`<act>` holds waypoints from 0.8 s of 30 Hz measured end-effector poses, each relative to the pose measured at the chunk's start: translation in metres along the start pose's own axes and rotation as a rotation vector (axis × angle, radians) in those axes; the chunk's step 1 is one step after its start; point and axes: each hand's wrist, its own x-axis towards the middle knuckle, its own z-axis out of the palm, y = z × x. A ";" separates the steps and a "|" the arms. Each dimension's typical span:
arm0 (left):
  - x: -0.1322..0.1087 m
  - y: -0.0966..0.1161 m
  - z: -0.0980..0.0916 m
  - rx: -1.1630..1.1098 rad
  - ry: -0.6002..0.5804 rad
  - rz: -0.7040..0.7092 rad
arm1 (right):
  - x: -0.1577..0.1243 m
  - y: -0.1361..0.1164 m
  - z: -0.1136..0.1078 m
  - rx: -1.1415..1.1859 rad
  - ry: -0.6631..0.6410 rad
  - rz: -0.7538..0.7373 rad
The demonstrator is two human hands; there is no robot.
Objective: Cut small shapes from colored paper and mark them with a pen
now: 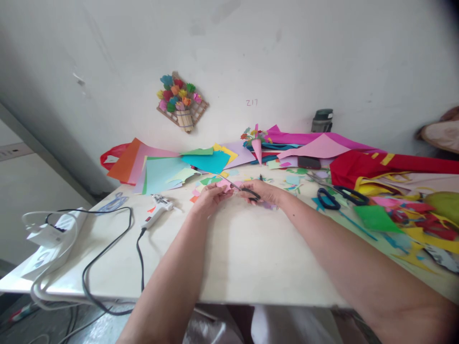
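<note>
My right hand [263, 192] is closed around the dark handles of a small pair of scissors [249, 192], whose blades point up and to the left. Opposite it, my left hand [211, 198] pinches a small piece of pink paper [226, 185] beside the blades. Whether the blades touch that paper I cannot tell. Small paper scraps [208, 181] in several colours lie on the table just beyond both hands.
A white glue gun [158, 211] lies left, its black cord running toward a power strip [53, 243]. Coloured paper sheets [165, 169] line the wall. Larger blue-handled scissors [328, 198], a green paper piece [376, 218] and red fabric [358, 167] are on the right. A pink paper cone [256, 149] stands behind.
</note>
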 end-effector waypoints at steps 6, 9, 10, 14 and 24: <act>0.001 -0.001 -0.001 -0.002 -0.002 -0.005 | -0.001 -0.001 0.001 0.025 0.006 -0.002; 0.001 -0.001 -0.002 -0.001 -0.010 -0.004 | 0.000 -0.001 0.001 0.033 0.005 -0.004; 0.001 -0.001 -0.002 -0.001 -0.010 -0.004 | 0.000 0.000 0.001 0.035 0.005 -0.004; 0.001 -0.001 -0.002 0.001 -0.009 -0.002 | 0.004 0.006 -0.001 0.051 -0.005 -0.027; 0.001 0.001 -0.001 0.001 0.028 0.028 | 0.002 0.003 0.000 0.010 -0.008 -0.018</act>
